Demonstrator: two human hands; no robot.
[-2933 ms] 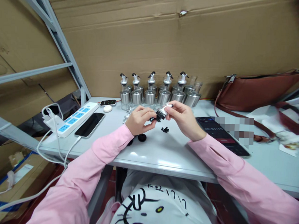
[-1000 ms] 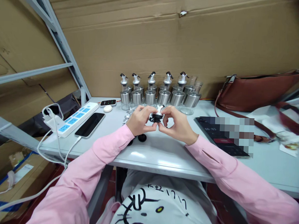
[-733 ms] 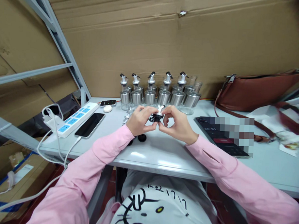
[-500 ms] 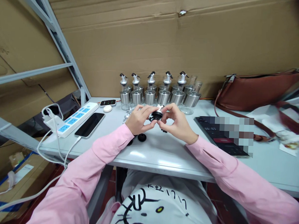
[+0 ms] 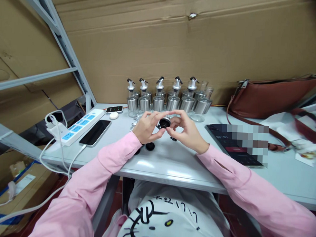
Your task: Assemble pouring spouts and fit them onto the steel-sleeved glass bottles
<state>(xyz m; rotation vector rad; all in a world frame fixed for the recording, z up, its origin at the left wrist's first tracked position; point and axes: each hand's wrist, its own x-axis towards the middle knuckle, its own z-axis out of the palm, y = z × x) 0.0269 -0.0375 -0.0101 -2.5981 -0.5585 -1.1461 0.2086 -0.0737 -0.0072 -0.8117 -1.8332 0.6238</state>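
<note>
Both hands meet above the grey table, pinching one small black and silver pourer cap. My left hand grips its left side with thumb and fingers closed. My right hand holds the right side, fingers curled over the top. A black round disc lies on the table just below my left wrist. Small black bits rest under my right hand, partly hidden.
A row of steel and glass oil bottles stands at the back against cardboard. A white power strip, a dark phone and a small black device lie left. A tablet and a brown bag sit right.
The cap was held sideways with its white spout out; both hands have since turned it between the fingertips so its black underside faces me. The hands stayed in the same spot.
</note>
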